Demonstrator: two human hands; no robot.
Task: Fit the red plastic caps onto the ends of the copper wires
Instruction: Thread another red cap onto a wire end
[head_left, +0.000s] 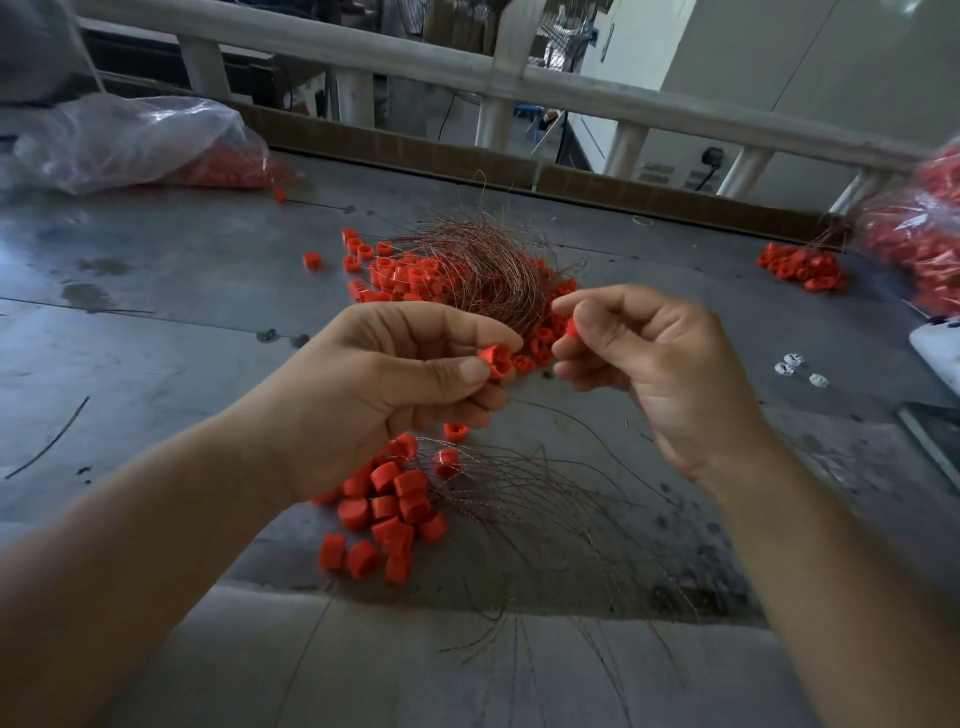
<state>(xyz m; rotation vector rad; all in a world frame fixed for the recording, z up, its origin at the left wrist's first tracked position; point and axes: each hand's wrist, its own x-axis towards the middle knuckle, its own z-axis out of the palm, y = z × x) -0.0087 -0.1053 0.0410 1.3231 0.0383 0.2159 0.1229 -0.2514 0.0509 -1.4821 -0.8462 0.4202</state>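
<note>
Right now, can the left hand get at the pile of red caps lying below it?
Probably yes: the pile lies uncovered just beneath the left hand, though its fingers are busy pinching a red cap.

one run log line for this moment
left hand: pinches red cap | right hand: pinches second red cap | capped wires: heaped nearside

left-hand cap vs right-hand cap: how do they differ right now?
The left-hand cap is mostly exposed, pinched by thumb and forefinger of the left hand; the right-hand cap is largely hidden behind the thumb of the right hand, only a sliver showing. The left-hand cap shows its hollow side to the camera; which way the right-hand cap faces cannot be told. Both are red and held above the table.
</note>
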